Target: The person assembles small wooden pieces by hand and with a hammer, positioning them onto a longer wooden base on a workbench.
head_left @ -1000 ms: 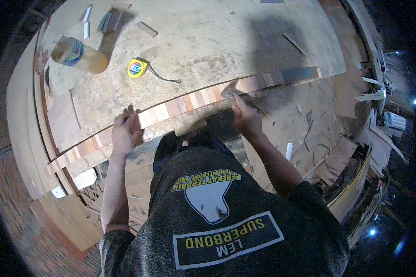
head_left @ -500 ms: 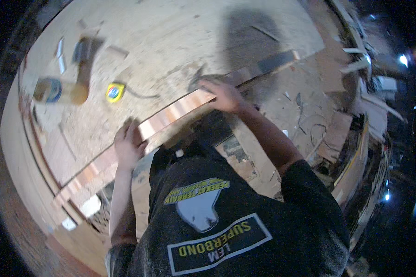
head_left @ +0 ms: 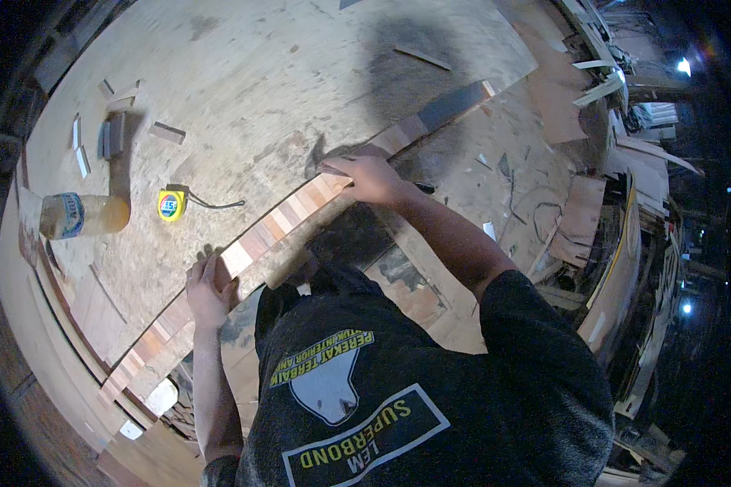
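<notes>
A long, narrow wooden strip (head_left: 280,222), pieced from many small light and brown blocks, runs slantwise across the worktop, from lower left to upper right. Fingers of my left hand (head_left: 209,292) are wrapped over the strip left of its middle. My right hand (head_left: 365,178) grips it farther up, fingers across its top. Past the right hand, part of the strip lies in shadow, with a dark stretch and a pale end. A yellow tape measure (head_left: 171,205) with a dark cord sits on the board beyond my left hand.
At the left are a bottle (head_left: 97,216) of yellowish liquid and small wood blocks (head_left: 112,136). A thin stick (head_left: 422,58) lies at the far side of the pale board (head_left: 260,97). Scrap wood and splintered sheets (head_left: 642,174) pile up along the right.
The view has turned slightly, shifting the tape measure and bottle down and left in the picture. Both hands keep their grip on the strip, which shows sharper now.
</notes>
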`<state>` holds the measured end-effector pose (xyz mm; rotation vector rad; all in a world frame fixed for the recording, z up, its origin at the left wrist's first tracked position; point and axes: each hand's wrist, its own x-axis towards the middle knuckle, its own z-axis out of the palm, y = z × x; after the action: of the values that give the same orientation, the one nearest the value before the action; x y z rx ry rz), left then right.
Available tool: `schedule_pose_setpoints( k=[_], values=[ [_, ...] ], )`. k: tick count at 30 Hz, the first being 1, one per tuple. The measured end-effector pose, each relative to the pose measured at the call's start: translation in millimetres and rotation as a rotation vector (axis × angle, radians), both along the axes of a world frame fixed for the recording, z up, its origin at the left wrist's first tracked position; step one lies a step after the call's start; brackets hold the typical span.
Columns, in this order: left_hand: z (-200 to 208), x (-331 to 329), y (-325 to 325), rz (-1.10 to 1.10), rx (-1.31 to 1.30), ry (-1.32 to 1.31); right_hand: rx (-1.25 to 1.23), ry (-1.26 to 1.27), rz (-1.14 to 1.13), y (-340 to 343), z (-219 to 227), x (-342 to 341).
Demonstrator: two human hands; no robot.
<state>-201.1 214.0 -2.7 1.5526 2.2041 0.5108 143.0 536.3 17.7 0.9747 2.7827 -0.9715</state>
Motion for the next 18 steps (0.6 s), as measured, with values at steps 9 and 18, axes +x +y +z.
schedule_pose_setpoints(
  k=[9, 18],
  values=[
    [4, 48, 60, -0.049, 0.027, 0.074, 0.114, 0.067, -0.063, 51, -16, 47],
    [-5, 75, 89, -0.048, 0.049, 0.148, 0.198, 0.167, -0.497, 6, 13, 70]
  ],
)
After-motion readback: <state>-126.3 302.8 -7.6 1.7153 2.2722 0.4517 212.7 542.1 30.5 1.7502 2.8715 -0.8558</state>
